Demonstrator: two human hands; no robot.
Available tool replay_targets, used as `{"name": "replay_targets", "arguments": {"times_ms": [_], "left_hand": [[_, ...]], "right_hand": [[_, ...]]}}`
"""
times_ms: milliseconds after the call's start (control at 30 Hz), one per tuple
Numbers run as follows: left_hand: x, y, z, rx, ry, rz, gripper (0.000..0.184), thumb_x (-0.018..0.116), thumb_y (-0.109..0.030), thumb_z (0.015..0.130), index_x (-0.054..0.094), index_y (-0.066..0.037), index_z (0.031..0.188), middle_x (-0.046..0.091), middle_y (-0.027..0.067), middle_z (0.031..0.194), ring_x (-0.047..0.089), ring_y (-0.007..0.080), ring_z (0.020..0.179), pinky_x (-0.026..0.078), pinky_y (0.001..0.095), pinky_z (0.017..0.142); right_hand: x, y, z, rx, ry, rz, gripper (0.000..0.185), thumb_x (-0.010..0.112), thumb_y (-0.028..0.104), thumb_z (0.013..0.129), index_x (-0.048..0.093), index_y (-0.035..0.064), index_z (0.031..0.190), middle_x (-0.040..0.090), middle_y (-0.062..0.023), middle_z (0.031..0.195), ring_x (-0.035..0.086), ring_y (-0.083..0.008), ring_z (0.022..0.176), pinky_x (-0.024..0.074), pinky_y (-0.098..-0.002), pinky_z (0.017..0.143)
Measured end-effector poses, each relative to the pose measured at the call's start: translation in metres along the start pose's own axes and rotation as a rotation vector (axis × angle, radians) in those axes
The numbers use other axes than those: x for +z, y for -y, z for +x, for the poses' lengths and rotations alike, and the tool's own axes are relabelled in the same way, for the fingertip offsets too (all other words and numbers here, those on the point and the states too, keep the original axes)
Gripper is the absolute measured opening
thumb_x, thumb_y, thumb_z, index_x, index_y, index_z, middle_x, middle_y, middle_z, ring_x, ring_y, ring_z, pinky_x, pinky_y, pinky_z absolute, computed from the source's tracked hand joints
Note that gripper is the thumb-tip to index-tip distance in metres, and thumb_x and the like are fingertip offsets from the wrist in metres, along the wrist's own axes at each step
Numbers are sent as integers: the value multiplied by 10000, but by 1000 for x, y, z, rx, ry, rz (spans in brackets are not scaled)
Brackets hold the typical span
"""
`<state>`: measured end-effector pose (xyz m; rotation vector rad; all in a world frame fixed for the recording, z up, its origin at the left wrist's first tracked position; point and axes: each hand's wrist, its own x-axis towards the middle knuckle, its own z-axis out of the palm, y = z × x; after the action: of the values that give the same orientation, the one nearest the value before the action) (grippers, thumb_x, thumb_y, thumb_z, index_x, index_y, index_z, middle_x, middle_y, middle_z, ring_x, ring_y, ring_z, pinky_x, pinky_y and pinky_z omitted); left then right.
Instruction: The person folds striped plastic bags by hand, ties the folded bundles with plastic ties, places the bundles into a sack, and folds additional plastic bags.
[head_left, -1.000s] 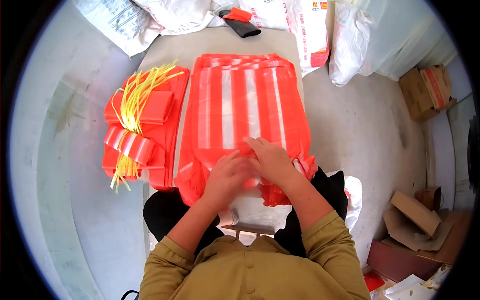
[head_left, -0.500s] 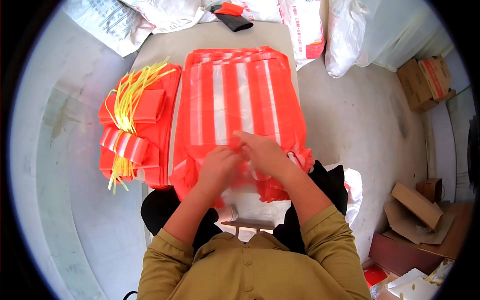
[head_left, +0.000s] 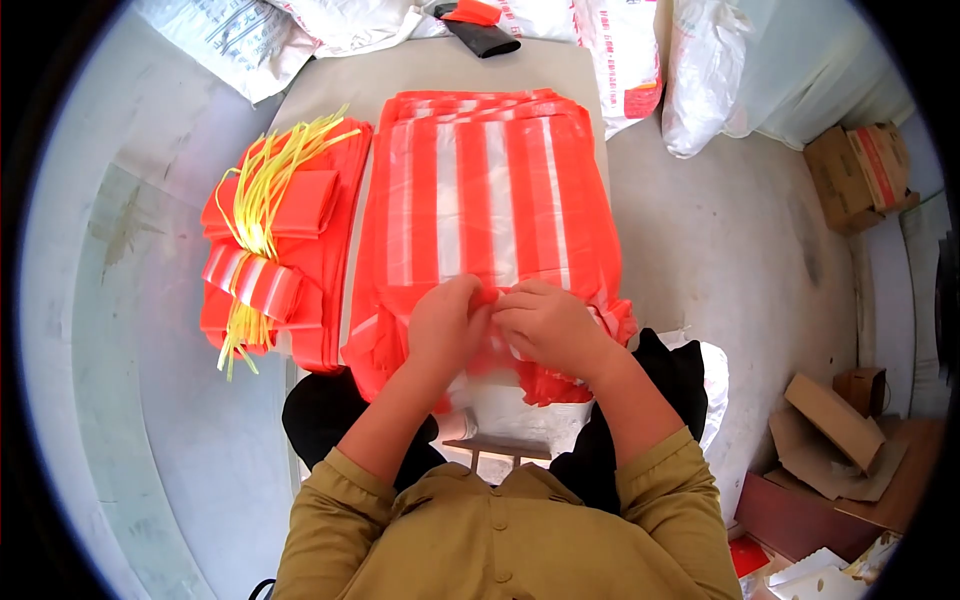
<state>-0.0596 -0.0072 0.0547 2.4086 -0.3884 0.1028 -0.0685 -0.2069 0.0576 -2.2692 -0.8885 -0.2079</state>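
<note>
A stack of red-and-white striped plastic bags (head_left: 470, 190) lies in front of me on the table, with crumpled red ends bunched along its near edge. My left hand (head_left: 447, 322) is closed on the thin red plastic at this near edge. Close beside it, my right hand (head_left: 548, 325) pinches the same plastic, its fingertips almost meeting the left ones. A pile of folded red bags (head_left: 330, 250) sits left of the stack. Yellow plastic strips (head_left: 262, 200) lie across that pile, some passing under a rolled striped bag (head_left: 253, 284).
Behind the stack, a black and red item (head_left: 482, 34) rests at the far edge of the table (head_left: 345, 80). White printed sacks (head_left: 620, 60) stand beyond it. Cardboard boxes (head_left: 858, 175) are on the floor to the right, with an opened carton (head_left: 830, 440) nearer me.
My right hand has lowered slightly and its extended index finger has curled in to a pinch. My left hand has shifted a little right, closer to it. The view has moved slightly.
</note>
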Motion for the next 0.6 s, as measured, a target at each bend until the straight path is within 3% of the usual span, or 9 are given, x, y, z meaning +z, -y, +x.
{"name": "replay_targets", "arguments": {"times_ms": [133, 200, 333, 433, 600], "left_hand": [[1, 0, -1, -9, -32, -22, 155, 726, -50, 872, 683, -27, 1018, 675, 167, 1087, 673, 382, 948, 548, 461, 826], [12, 16, -5, 43, -54, -32, 197, 738, -80, 851, 698, -55, 1042, 678, 150, 1070, 674, 351, 955, 549, 454, 813], [6, 22, -10, 269, -73, 87, 313, 749, -93, 814, 714, -68, 1124, 668, 135, 1092, 666, 324, 976, 548, 449, 828], [-11, 10, -15, 292, 40, 163, 374, 784, -102, 812, 719, -19, 1170, 668, 152, 1198, 646, 361, 1080, 532, 462, 926], [-15, 16, -16, 378, 15, 232, 503, 791, -99, 725, 710, -39, 1217, 669, 141, 1178, 639, 350, 1066, 520, 465, 940]], "right_hand": [[4, 1, 0, -57, -6, -90, 223, 730, 39, 788, 733, 51, 1011, 714, -42, 1115, 652, -242, 1030, 570, -358, 878], [5, -1, -1, -55, -7, -115, 235, 728, 38, 788, 730, 44, 1023, 710, -43, 1135, 648, -238, 1036, 564, -354, 898], [5, -3, -1, -67, -20, -149, 250, 726, 37, 791, 728, 37, 1041, 710, -52, 1144, 646, -236, 1036, 555, -359, 927], [5, -2, 0, -60, -8, -148, 282, 712, 32, 793, 722, 39, 1075, 710, -59, 1143, 647, -242, 1041, 551, -364, 935], [5, -3, 1, -53, 8, -179, 318, 665, 13, 804, 704, 41, 1119, 710, -59, 1131, 652, -249, 1047, 553, -368, 919]]}}
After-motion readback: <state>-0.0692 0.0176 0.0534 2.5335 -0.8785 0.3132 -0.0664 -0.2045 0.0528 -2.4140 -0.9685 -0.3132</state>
